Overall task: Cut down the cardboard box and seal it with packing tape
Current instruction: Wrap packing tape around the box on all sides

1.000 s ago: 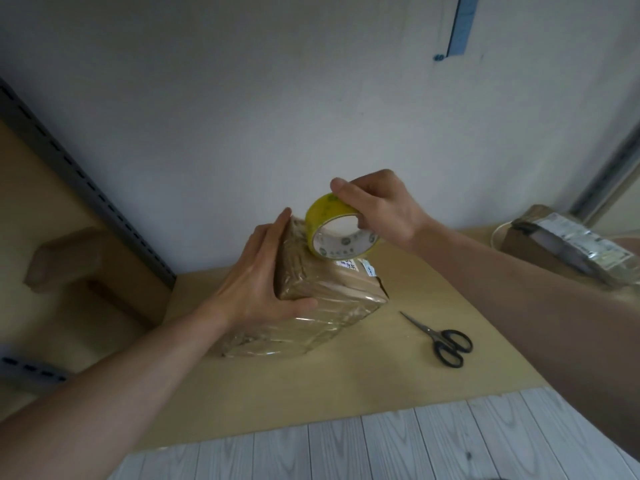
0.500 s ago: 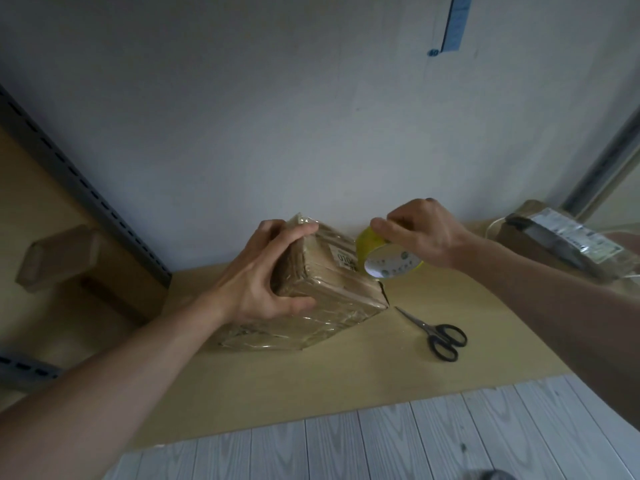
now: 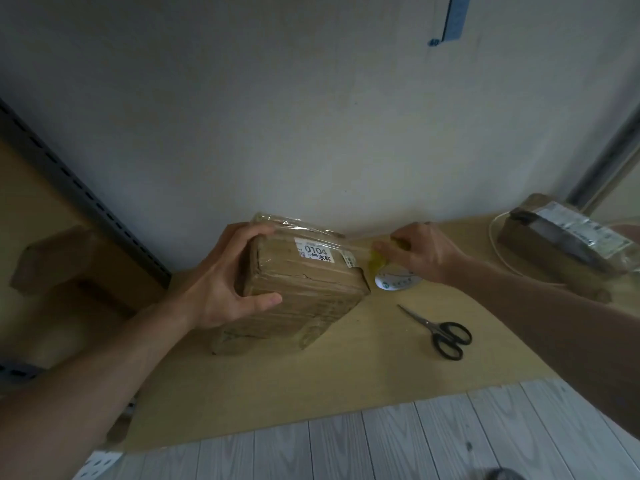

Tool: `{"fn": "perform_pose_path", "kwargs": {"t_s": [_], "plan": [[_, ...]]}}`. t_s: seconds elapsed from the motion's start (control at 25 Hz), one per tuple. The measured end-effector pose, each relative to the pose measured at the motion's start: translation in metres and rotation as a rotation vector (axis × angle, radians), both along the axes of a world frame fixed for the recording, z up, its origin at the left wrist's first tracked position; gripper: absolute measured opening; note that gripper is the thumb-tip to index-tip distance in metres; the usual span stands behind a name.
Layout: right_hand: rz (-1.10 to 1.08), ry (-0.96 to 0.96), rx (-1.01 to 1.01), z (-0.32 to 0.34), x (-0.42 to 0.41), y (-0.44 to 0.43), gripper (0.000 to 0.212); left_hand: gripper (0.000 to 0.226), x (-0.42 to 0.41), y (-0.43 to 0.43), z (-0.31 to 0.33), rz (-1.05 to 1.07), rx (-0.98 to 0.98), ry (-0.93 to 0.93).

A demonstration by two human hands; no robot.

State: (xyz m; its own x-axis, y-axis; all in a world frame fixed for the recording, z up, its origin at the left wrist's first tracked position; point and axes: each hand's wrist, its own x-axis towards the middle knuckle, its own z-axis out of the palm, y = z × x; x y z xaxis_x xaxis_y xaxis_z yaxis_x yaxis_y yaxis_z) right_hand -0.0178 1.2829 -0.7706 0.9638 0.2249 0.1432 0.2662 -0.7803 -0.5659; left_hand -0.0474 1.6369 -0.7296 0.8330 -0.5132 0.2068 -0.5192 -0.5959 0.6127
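Note:
A brown cardboard box (image 3: 304,289) wrapped in clear tape stands on the tan mat (image 3: 346,375), a white label reading 0104 on its upper face. My left hand (image 3: 225,278) grips the box's left end, thumb on the front face and fingers over the top. My right hand (image 3: 419,251) holds a yellow roll of packing tape (image 3: 388,275) just right of the box, low near the mat. A strip of clear tape runs from the roll back across the box's top edge.
Black-handled scissors (image 3: 440,330) lie shut on the mat, right of the box. Another taped parcel (image 3: 561,237) sits at the far right beside a white cord. A metal shelf upright (image 3: 79,199) runs along the left. The white wall is close behind.
My right hand carried the tape roll from above the box's top down to its right side, drawing tape across the top. The left hand kept its hold as the box tilted, showing the label.

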Motion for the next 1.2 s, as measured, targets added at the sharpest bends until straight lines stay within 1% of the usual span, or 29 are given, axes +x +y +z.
{"fn": "perform_pose_path", "kwargs": {"t_s": [0.16,0.28,0.4,0.48,0.52,0.6,0.64,0.72,0.8,0.92,0.96,1.04,1.12,1.2], "plan": [[0.037,0.089,0.014,-0.011,0.007,0.019,0.057,0.090,-0.002,0.016,-0.002,0.024,-0.005,0.018],[0.000,0.234,0.171,-0.013,0.013,0.035,0.052,0.085,-0.006,0.024,0.002,0.062,0.054,0.027],[-0.007,0.352,0.309,-0.013,0.013,0.059,0.044,0.077,-0.004,0.033,0.031,0.039,0.160,0.051],[-0.005,0.378,0.351,-0.016,0.013,0.073,0.048,0.084,-0.002,0.023,0.058,0.063,0.379,0.092],[-0.011,0.375,0.356,-0.018,0.013,0.078,0.049,0.093,-0.001,0.013,0.066,0.081,0.529,0.104],[-0.052,0.363,0.340,-0.017,0.013,0.080,0.050,0.118,0.004,-0.018,0.073,0.113,0.816,0.109],[-0.085,0.363,0.342,-0.016,0.012,0.077,0.048,0.124,0.006,-0.035,0.073,0.113,0.916,0.099],[-0.152,0.380,0.373,-0.016,0.010,0.066,0.045,0.123,0.012,-0.066,0.071,0.100,1.020,0.079],[-0.187,0.413,0.396,-0.019,0.005,0.053,0.042,0.120,0.017,-0.098,0.071,0.099,1.056,0.105],[-0.186,0.446,0.457,-0.020,0.000,0.053,0.044,0.135,0.022,-0.140,0.073,0.125,1.141,0.248],[-0.183,0.447,0.467,-0.018,0.000,0.057,0.045,0.137,0.023,-0.148,0.071,0.123,1.186,0.284],[-0.171,0.439,0.468,-0.018,0.002,0.063,0.042,0.133,0.028,-0.149,0.067,0.110,1.253,0.283],[-0.169,0.418,0.442,-0.017,0.000,0.066,0.045,0.122,0.032,-0.139,0.066,0.079,1.214,0.237],[-0.166,0.348,0.423,-0.008,-0.001,0.065,0.059,0.121,0.034,-0.118,0.070,0.066,1.081,0.188]]}}
